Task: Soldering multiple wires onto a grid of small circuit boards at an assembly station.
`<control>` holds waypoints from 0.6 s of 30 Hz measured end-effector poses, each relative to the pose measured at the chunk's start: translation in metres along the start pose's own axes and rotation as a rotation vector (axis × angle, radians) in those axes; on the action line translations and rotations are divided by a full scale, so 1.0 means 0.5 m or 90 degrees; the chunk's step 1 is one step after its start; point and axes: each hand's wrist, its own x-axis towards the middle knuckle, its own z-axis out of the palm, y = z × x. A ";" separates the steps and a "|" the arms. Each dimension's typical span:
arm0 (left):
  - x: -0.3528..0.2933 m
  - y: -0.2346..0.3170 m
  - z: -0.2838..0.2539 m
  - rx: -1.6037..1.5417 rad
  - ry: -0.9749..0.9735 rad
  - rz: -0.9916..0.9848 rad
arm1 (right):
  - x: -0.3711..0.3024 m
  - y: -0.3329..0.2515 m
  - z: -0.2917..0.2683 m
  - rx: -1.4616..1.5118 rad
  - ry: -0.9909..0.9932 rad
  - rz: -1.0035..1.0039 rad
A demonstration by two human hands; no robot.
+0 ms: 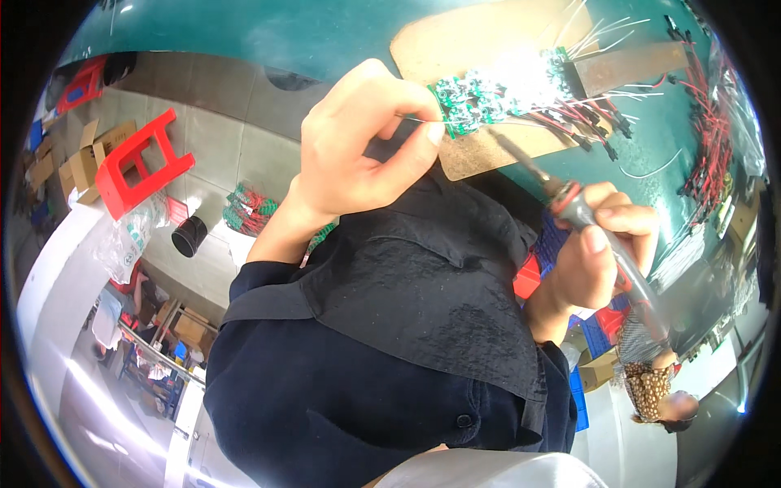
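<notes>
My left hand pinches a thin, pale wire, which looks like solder wire, between thumb and forefinger. Its fingertips are at the left end of a cluster of small green circuit boards. Wrapped in my right hand is a soldering iron, its tip angled up and left toward the near edge of the boards. Contact between tip and board cannot be made out. The boards lie on a tan board, with strong glare over their middle. A flat metal bar rests at their right end.
Red and black wires with connectors lie on the green table at right. White wire ends stick out behind the circuit boards. On the left are a red stool and cardboard boxes. Another person is at lower right.
</notes>
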 end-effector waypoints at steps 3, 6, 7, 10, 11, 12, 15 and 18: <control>0.005 -0.004 0.015 0.013 -0.013 0.030 | 0.009 -0.005 -0.007 0.004 -0.001 -0.005; 0.008 -0.005 0.026 0.047 -0.037 0.061 | 0.008 0.002 0.000 -0.016 0.018 0.033; 0.008 -0.006 0.031 0.047 -0.038 0.063 | 0.008 0.005 0.001 -0.030 0.015 0.028; 0.013 -0.008 0.033 0.057 -0.043 0.069 | 0.013 0.011 -0.001 -0.032 0.004 0.023; 0.014 -0.008 0.031 0.068 -0.046 0.074 | 0.016 0.010 -0.001 -0.040 -0.008 0.034; 0.014 -0.010 0.029 0.066 -0.045 0.073 | 0.018 0.009 -0.001 -0.048 -0.020 0.046; 0.019 -0.007 0.037 0.083 -0.054 0.096 | 0.013 0.010 -0.024 -0.054 -0.047 0.045; 0.030 0.006 0.037 0.079 -0.026 0.063 | 0.015 0.008 -0.025 0.057 0.027 0.013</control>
